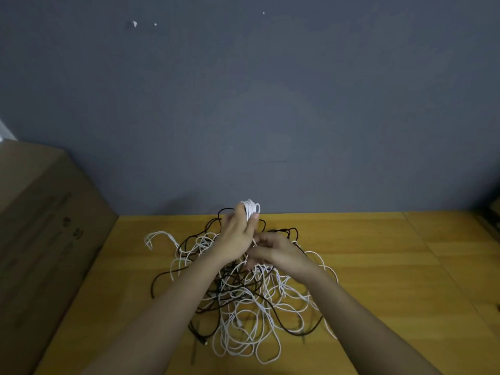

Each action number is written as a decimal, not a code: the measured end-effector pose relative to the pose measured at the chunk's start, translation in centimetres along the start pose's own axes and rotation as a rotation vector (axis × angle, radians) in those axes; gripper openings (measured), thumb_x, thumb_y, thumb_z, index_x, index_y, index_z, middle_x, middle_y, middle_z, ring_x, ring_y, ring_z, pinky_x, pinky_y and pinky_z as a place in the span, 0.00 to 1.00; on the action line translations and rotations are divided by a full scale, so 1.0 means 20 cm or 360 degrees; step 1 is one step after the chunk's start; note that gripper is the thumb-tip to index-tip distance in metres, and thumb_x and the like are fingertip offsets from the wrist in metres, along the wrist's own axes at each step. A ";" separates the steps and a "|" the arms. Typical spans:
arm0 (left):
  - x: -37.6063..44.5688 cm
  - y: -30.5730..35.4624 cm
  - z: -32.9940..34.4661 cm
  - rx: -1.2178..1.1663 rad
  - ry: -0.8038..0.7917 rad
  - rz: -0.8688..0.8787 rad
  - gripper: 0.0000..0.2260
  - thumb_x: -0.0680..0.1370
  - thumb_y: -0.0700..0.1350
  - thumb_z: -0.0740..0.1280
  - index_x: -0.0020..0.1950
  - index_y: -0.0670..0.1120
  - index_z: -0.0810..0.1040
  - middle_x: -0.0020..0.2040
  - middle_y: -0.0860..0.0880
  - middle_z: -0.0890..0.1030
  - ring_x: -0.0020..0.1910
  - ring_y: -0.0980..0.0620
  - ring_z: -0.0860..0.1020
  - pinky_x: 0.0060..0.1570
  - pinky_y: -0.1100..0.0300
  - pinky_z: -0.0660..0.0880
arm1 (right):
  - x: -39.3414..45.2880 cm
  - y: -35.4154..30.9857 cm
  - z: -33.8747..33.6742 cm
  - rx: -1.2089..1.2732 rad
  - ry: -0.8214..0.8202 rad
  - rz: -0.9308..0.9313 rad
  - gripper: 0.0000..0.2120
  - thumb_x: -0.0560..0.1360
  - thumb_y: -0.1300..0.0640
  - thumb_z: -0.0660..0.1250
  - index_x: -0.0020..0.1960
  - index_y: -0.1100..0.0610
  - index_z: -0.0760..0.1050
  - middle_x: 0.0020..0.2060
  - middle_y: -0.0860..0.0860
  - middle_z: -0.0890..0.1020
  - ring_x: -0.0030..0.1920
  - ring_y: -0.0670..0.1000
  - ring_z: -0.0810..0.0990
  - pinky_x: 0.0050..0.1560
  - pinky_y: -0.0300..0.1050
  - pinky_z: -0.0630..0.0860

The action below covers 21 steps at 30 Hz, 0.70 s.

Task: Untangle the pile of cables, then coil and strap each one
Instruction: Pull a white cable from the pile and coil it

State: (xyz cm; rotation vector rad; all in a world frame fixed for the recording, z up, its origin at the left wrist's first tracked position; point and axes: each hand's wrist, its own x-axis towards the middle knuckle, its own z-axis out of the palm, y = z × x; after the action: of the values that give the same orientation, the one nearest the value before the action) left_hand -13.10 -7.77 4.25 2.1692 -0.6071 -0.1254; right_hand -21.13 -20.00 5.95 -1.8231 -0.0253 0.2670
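A tangled pile of white and black cables (243,299) lies on the wooden table (378,266). Above the pile's far side, my left hand (238,236) grips a small coil of white cable (251,209), its loops showing above my fingers and thumb. My right hand (276,253) is just beside it, fingers curled and pinching a white strand that runs up to the coil. Both forearms cross over the pile and hide its middle.
A large cardboard box (46,239) stands against the table's left edge. A grey wall (270,104) rises right behind the table. A dark object (493,215) sits at the far right edge. Bare wood lies right of the pile.
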 end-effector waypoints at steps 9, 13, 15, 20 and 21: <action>-0.08 -0.05 -0.09 -0.0228 -0.0770 -0.0193 0.24 0.79 0.65 0.52 0.44 0.46 0.73 0.30 0.53 0.71 0.28 0.54 0.69 0.33 0.61 0.66 | 0.02 0.02 -0.26 -0.0341 0.0293 -0.0184 0.05 0.69 0.57 0.76 0.38 0.55 0.81 0.31 0.50 0.81 0.32 0.44 0.75 0.35 0.38 0.70; -0.10 0.04 -0.14 -0.1054 -0.0869 -0.0107 0.19 0.78 0.59 0.58 0.43 0.45 0.76 0.25 0.56 0.66 0.23 0.57 0.62 0.26 0.68 0.61 | 0.04 0.08 -0.28 0.0121 0.0461 -0.0234 0.03 0.74 0.61 0.70 0.42 0.55 0.81 0.36 0.51 0.81 0.38 0.45 0.78 0.42 0.37 0.74; -0.09 0.10 -0.14 -0.1416 -0.0683 -0.0060 0.18 0.78 0.56 0.56 0.42 0.43 0.73 0.25 0.56 0.65 0.23 0.58 0.62 0.28 0.68 0.62 | 0.04 0.15 -0.23 0.0229 0.0473 -0.0159 0.08 0.78 0.57 0.65 0.43 0.54 0.81 0.38 0.56 0.80 0.40 0.50 0.77 0.45 0.40 0.73; -0.01 0.15 -0.14 -0.1327 0.0001 -0.0003 0.16 0.81 0.54 0.53 0.45 0.43 0.69 0.31 0.54 0.72 0.32 0.55 0.70 0.41 0.62 0.68 | -0.01 0.33 -0.04 -0.0484 0.0211 0.0082 0.14 0.82 0.47 0.55 0.51 0.52 0.77 0.41 0.54 0.80 0.42 0.53 0.78 0.44 0.44 0.74; 0.01 0.14 -0.12 -0.1067 0.0092 -0.0039 0.16 0.82 0.55 0.52 0.47 0.43 0.68 0.33 0.53 0.73 0.36 0.54 0.72 0.45 0.59 0.68 | -0.01 0.33 0.00 -0.0648 0.0136 0.0030 0.12 0.82 0.48 0.55 0.51 0.52 0.74 0.39 0.52 0.79 0.40 0.52 0.76 0.43 0.48 0.73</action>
State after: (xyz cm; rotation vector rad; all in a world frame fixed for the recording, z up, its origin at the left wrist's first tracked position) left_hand -13.32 -7.56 7.96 1.5247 -0.4249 -0.2408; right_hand -22.10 -21.87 -0.31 -2.2388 -0.0022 0.2070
